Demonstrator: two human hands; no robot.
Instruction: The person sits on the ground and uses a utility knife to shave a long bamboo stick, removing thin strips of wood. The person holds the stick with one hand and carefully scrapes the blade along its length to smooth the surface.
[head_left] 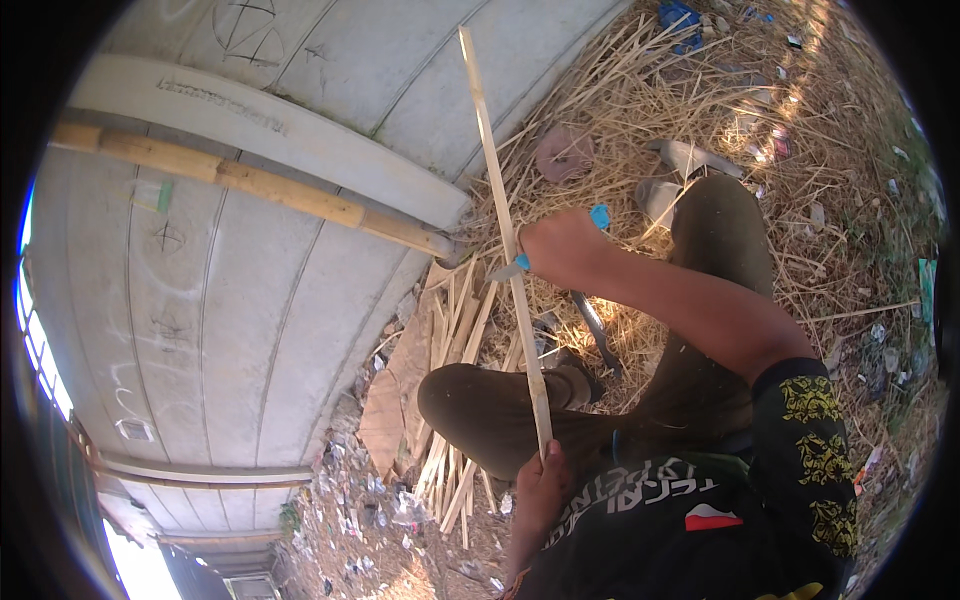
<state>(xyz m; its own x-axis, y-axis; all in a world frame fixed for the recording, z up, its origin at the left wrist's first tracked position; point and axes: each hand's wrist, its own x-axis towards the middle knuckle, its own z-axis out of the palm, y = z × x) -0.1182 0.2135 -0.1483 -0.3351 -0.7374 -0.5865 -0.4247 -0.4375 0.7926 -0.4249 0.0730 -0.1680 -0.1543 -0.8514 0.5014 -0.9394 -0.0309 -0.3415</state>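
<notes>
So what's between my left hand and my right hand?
The head view shows a pale strip running between the left hand and right hand; a blue-handled knife crosses it near the right.

Daylight is glaring white through the opening (142, 565) at lower left; sun is dappling the straw (742, 128) at upper right. The wall (175, 285) is standing in soft shade, the lens bending straight lines and blackening corners.

Open gap between bamboo pole (270, 188) and strip (528, 340)
</notes>
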